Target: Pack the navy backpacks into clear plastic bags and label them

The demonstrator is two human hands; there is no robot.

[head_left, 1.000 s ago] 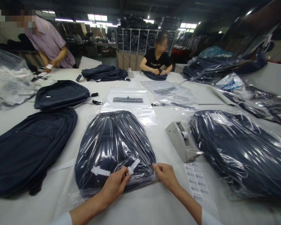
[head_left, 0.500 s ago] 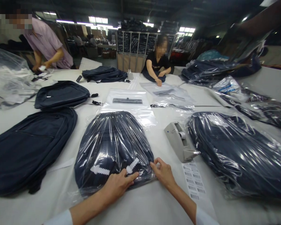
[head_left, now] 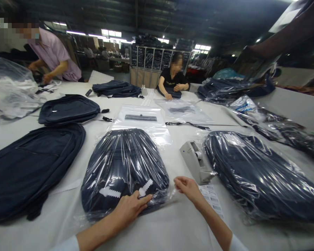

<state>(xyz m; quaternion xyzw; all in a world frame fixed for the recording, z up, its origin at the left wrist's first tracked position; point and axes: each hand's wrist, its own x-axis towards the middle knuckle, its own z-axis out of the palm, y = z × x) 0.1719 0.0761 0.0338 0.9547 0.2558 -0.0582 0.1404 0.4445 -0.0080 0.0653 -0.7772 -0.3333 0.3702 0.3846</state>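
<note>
A dark navy backpack [head_left: 125, 164] lies inside a clear plastic bag [head_left: 170, 195] in front of me, with two white jagged-edged pieces at its near end. My left hand [head_left: 129, 207] presses on the near part of the bag, index finger stretched out and nothing gripped. At the bag's right side, my right hand [head_left: 187, 188] has thumb and fingers pinched together at the loose edge of the clear plastic. Just beyond that hand stands a grey tape dispenser [head_left: 196, 162]. A sheet of barcode labels [head_left: 211, 197] lies partly behind my right forearm.
Another bagged backpack [head_left: 261, 174] is on the right. Unbagged backpacks [head_left: 34, 167] lie on the left. Flat clear bags [head_left: 143, 120] are stacked beyond the middle. Two co-workers, one in a black shirt [head_left: 172, 83] and one in a pink shirt [head_left: 54, 52], stand across the table.
My right hand has moved a little right, away from the backpack's side, with the plastic edge drawn out. My left hand stays pressed on the bag. The view has tilted up slightly.
</note>
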